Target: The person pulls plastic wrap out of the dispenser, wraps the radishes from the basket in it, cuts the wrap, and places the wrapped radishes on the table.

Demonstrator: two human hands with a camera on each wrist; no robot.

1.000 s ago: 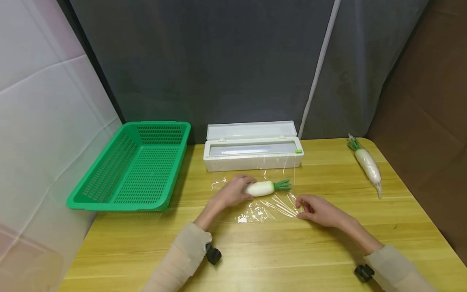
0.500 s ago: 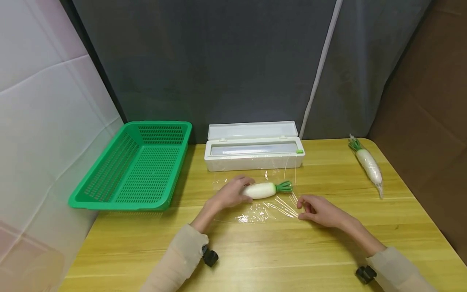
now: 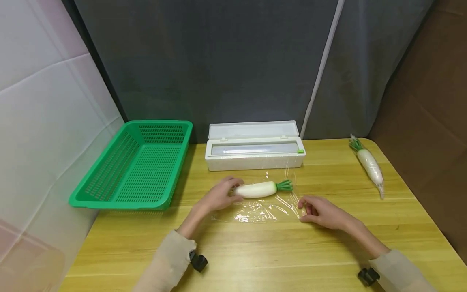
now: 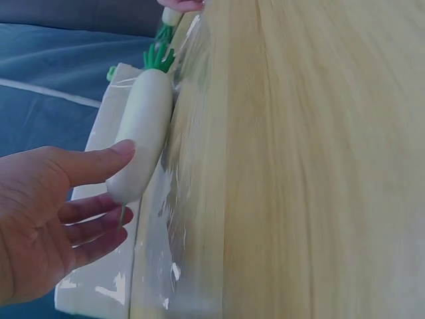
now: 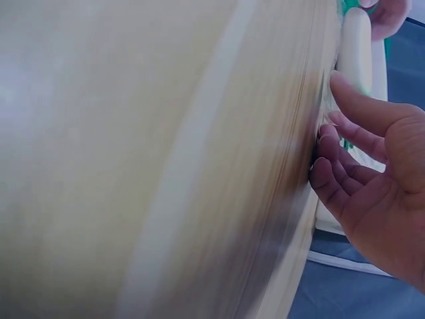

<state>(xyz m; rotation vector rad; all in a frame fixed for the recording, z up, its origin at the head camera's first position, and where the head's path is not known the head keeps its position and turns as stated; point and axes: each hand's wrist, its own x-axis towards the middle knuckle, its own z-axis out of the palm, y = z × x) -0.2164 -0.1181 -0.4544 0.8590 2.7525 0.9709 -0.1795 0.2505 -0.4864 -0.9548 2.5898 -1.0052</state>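
A left hand and a right hand by a white radish on clear film.
The left hand is loose, with thumb and fingers spread around the radish's tail end; I cannot tell if it touches. The right hand has bent fingers, with a gap next to the thumb, at the film's front right corner; I cannot tell if it has hold of the film. The white radish lies on its side, green leaves pointing right. The shiny film is spread on the wooden counter and reaches the white box just behind, whose lid is up. A green basket full of little holes sits to the left. Well apart on the right lies a wrapped radish. A dark cloth hangs behind the counter.
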